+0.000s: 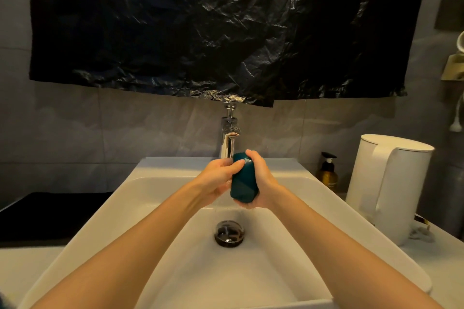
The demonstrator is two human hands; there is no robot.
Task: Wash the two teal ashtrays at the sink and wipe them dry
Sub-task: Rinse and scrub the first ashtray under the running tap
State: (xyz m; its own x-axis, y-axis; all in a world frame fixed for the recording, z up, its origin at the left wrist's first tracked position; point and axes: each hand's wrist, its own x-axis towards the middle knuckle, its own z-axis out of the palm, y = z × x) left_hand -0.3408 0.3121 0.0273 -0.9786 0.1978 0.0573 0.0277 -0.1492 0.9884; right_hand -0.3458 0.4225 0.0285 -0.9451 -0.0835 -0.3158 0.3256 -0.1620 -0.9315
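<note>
Wash step. Teal ashtray [244, 180] under faucet [229, 143], 12 o'clock of drain [229, 233]. Left hand [218, 178], right hand [262, 180]: fingers clamped round it. Next, likely: turn, rinse other faces.

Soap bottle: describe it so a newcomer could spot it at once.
Start at the white sink. A tall white kettle stands to its right; the soap bottle sits between them, at the back. It alone is small, amber-brown, with a black pump.

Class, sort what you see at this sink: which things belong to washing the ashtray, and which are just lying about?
In use: teal ashtray, gripped by left hand and right hand; tap; sink.

Lying about: white kettle; pump bottle; black plastic sheet; dark mat.
</note>
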